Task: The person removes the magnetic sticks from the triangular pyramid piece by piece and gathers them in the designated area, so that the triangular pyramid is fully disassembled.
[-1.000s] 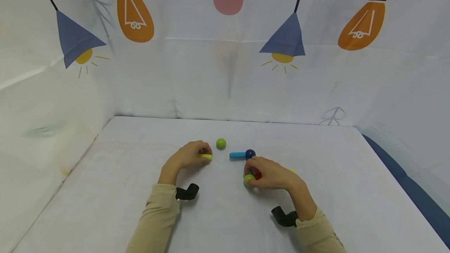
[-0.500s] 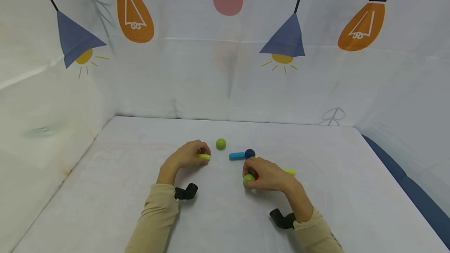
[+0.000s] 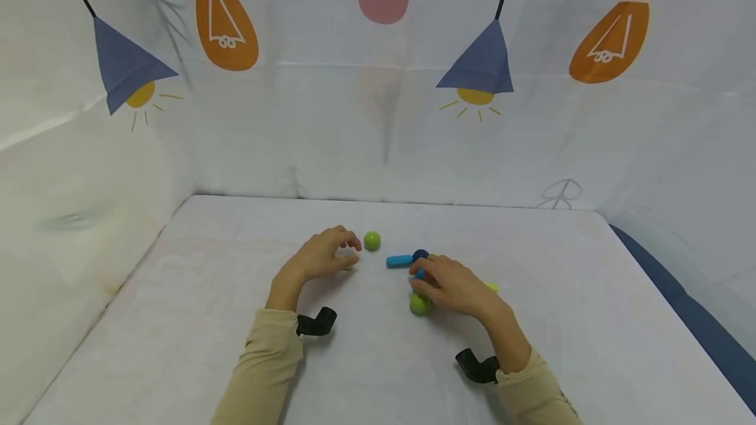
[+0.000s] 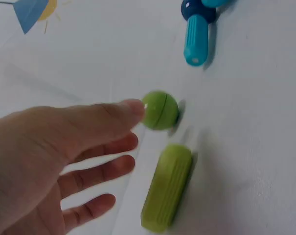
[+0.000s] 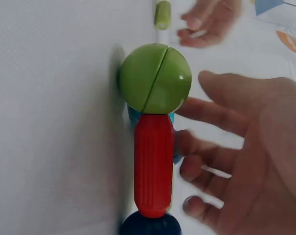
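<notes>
My left hand [image 3: 323,256] hovers with fingers spread and nothing in them. Beside it, in the left wrist view, a yellow-green toy building rod [image 4: 167,188] and a green ball [image 4: 160,110] lie on the white table. My right hand [image 3: 453,287], fingers parted and loosely bent, is over a joined set of rods and balls. In the right wrist view, that set shows a green ball [image 5: 155,78] on a red rod [image 5: 153,166], with a dark blue ball [image 5: 150,225] at its other end. The thumb stands off the green ball; some fingertips lie close beside the red rod.
A light blue rod [image 3: 399,261] points left from another dark blue ball [image 3: 420,254] behind my right hand. The end of a yellow-green rod [image 3: 491,286] shows past that hand. A white wall sheet printed with lamps [image 3: 475,61] rises behind the table [image 3: 207,294].
My left hand has let go of the yellow-green rod, and its fingers have spread. The right hand has loosened from the green ball and lifted slightly off it.
</notes>
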The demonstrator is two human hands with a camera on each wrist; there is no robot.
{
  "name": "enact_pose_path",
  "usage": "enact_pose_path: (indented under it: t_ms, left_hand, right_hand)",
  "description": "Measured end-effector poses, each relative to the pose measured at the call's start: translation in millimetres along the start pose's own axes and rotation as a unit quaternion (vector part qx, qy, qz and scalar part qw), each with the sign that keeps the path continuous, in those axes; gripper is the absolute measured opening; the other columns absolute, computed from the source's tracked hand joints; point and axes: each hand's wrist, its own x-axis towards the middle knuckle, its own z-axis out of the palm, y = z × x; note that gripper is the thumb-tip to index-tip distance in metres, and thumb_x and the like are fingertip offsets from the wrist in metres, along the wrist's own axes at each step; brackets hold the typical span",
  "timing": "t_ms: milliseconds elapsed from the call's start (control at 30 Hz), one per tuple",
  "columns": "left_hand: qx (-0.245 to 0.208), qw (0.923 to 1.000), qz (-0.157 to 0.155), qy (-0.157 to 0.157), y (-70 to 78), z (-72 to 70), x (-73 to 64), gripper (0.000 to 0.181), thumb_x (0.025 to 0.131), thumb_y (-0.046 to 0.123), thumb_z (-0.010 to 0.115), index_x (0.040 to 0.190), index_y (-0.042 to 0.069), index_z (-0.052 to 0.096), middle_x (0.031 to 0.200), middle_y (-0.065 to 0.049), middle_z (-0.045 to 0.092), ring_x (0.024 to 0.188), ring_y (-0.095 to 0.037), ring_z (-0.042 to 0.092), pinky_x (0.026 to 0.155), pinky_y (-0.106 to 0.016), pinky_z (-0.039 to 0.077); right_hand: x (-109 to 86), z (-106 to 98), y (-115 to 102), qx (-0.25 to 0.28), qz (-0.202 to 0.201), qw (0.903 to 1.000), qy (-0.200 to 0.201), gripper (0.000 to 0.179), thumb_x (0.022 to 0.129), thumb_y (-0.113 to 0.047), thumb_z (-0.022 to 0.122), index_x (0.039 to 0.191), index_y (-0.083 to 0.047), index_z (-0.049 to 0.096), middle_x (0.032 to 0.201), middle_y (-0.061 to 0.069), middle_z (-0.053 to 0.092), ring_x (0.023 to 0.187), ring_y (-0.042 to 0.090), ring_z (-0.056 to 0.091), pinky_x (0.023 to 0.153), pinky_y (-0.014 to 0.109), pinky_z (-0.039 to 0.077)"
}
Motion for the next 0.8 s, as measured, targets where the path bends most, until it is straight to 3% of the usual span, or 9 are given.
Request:
enact_pose_path:
  t_ms: [167, 300, 467, 667, 800]
  left_hand:
    - [0.003, 0.9975, 0.067, 0.022, 19.9, 8.0, 7.0, 0.020, 0.091, 0.022, 0.063, 0.108, 0.011, 0.064, 0.107, -0.001, 0.063, 0.101, -0.020, 0.058, 0.087, -0.039, 0.046]
    - [0.001, 0.9952, 0.096, 0.014, 33.0, 20.2, 12.2, 0.018, 0.092, 0.021, 0.062, 0.108, 0.013, 0.063, 0.106, 0.002, 0.062, 0.099, -0.017, 0.059, 0.084, -0.034, 0.048]
    - [0.004, 0.9956, 0.094, -0.008, 42.2, 36.4, 18.6, 0.021, 0.091, 0.022, 0.063, 0.111, 0.014, 0.062, 0.110, 0.001, 0.061, 0.099, -0.016, 0.059, 0.082, -0.030, 0.049]
    - [0.038, 0.9972, 0.062, 0.015, 47.7, 50.3, 23.2, 0.031, 0.089, 0.024, 0.066, 0.118, 0.016, 0.060, 0.118, -0.002, 0.058, 0.105, -0.016, 0.057, 0.080, -0.034, 0.052]
    - [0.063, 0.9970, 0.044, 0.013, 50.3, 56.9, 25.2, 0.033, 0.089, 0.026, 0.065, 0.121, 0.018, 0.059, 0.114, -0.001, 0.060, 0.104, -0.016, 0.056, 0.075, -0.032, 0.051]
  right_hand:
    - [1.2, 3.4, -0.5, -0.030, 0.015, 0.9991, -0.027, 0.025, 0.096, -0.030, 0.053, 0.114, -0.015, 0.064, 0.081, -0.007, 0.059, 0.075, 0.010, 0.048, 0.067, 0.028, 0.041]
    - [1.1, 5.1, 0.3, -0.022, 0.013, 0.9994, -0.022, 0.021, 0.095, -0.029, 0.054, 0.109, -0.017, 0.064, 0.077, -0.010, 0.058, 0.074, 0.009, 0.048, 0.067, 0.028, 0.041]
    - [0.1, 4.3, 3.6, 0.006, 0.014, 0.9997, -0.019, 0.021, 0.093, -0.032, 0.058, 0.108, -0.017, 0.061, 0.076, -0.008, 0.053, 0.068, 0.007, 0.047, 0.060, 0.024, 0.040]
    - [-1.1, 0.6, 5.5, 0.017, 0.000, 0.9994, -0.029, 0.018, 0.093, -0.032, 0.059, 0.103, -0.018, 0.062, 0.076, -0.007, 0.051, 0.065, 0.007, 0.046, 0.057, 0.023, 0.039]
    - [-1.0, -0.9, 6.6, 0.023, -0.010, 0.9991, -0.035, 0.016, 0.092, -0.032, 0.060, 0.102, -0.018, 0.062, 0.076, -0.007, 0.051, 0.064, 0.007, 0.045, 0.056, 0.023, 0.038]
